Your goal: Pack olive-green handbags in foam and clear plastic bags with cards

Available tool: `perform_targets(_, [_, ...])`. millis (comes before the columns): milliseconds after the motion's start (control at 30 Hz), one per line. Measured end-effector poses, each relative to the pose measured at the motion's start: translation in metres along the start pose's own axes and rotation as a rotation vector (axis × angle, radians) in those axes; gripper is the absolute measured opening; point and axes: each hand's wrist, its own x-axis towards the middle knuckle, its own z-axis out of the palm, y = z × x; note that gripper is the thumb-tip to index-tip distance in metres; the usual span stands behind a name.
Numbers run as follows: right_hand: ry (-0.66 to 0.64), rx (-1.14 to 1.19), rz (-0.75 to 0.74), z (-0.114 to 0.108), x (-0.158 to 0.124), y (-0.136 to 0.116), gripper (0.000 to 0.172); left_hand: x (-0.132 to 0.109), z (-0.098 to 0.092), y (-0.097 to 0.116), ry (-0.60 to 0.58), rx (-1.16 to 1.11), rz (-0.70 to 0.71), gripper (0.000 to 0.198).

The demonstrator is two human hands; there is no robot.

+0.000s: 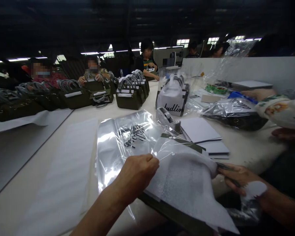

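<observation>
A clear plastic bag (113, 141) with black lettering lies on the table, its mouth reaching over a dark green handbag (167, 211) that is covered by white foam sheet (184, 173). My left hand (140, 170) is closed, pinching the edge of the plastic bag. At the handbag's near right end, my right hand (238, 178) has its fingers wrapped round the dark handles. A white tag and crumpled clear wrap hang beside that hand.
Behind the plastic bag are a tape dispenser (168, 119), white cards (201, 131) and a wrapped handbag (173, 95). Green handbags (129, 98) stand in rows. White sheets (64, 173) lie left. A co-worker's sleeve (280, 111) reaches over another wrapped bag (236, 113) at right.
</observation>
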Motion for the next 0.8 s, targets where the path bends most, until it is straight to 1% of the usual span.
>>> perform_targets(67, [-0.017, 0.073, 0.003, 0.006, -0.005, 0.0, 0.042, 0.0, 0.003, 0.002, 0.005, 0.02, 0.021, 0.018])
perform_targets(133, [-0.041, 0.13, 0.01, 0.017, -0.009, 0.002, 0.045, 0.004, 0.007, 0.008, 0.038, 0.052, 0.057, 0.017])
perform_targets(233, [-0.063, 0.213, -0.019, 0.043, -0.011, 0.007, 0.048, 0.019, 0.014, 0.026, 0.071, 0.081, 0.157, 0.015])
perform_targets(333, [-0.077, 0.351, -0.044, 0.074, -0.003, 0.017, 0.048, 0.028, 0.02, 0.043, 0.107, 0.113, 0.267, 0.01])
perform_targets(367, [-0.073, 0.399, -0.036, 0.084, 0.0, 0.02, 0.049, 0.026, 0.024, 0.044, 0.142, 0.122, 0.277, 0.007])
perform_targets(400, [-0.073, 0.439, -0.019, 0.092, 0.004, 0.023, 0.049, 0.02, 0.029, 0.044, 0.206, 0.122, 0.262, 0.005])
perform_targets(433, [-0.067, 0.472, 0.002, 0.098, 0.007, 0.025, 0.05, 0.011, 0.036, 0.041, 0.302, 0.115, 0.225, 0.008])
perform_targets(467, [-0.058, 0.496, 0.028, 0.103, 0.01, 0.026, 0.051, -0.001, 0.045, 0.035, 0.436, 0.1, 0.166, 0.018])
perform_targets(500, [-0.053, 0.51, 0.052, 0.107, 0.012, 0.026, 0.051, -0.015, 0.056, 0.029, 0.591, 0.074, 0.066, 0.031])
perform_targets(533, [-0.058, 0.52, 0.071, 0.11, 0.013, 0.025, 0.05, -0.029, 0.068, 0.021, 0.752, 0.038, -0.066, 0.044])
perform_targets(567, [-0.071, 0.528, 0.083, 0.112, 0.013, 0.024, 0.049, -0.042, 0.081, 0.013, 0.898, -0.025, -0.264, 0.055])
perform_targets(600, [-0.093, 0.539, 0.087, 0.113, 0.012, 0.022, 0.048, -0.053, 0.093, 0.005, 0.952, -0.132, -0.517, 0.063])
perform_targets(633, [-0.113, 0.55, 0.088, 0.114, 0.012, 0.019, 0.047, -0.06, 0.105, -0.003, 0.939, -0.273, -0.717, 0.068])
perform_targets(667, [-0.129, 0.56, 0.09, 0.115, 0.011, 0.017, 0.046, -0.063, 0.115, -0.011, 0.891, -0.42, -0.858, 0.073])
perform_targets(700, [-0.134, 0.568, 0.093, 0.117, 0.01, 0.015, 0.045, -0.063, 0.122, -0.019, 0.825, -0.551, -0.942, 0.076])
perform_targets(733, [-0.125, 0.575, 0.096, 0.118, 0.009, 0.012, 0.045, -0.061, 0.127, -0.027, 0.774, -0.647, -0.974, 0.074])
perform_targets(800, [-0.101, 0.579, 0.1, 0.122, 0.008, 0.008, 0.045, -0.054, 0.13, -0.042, 0.744, -0.718, -0.997, 0.06])
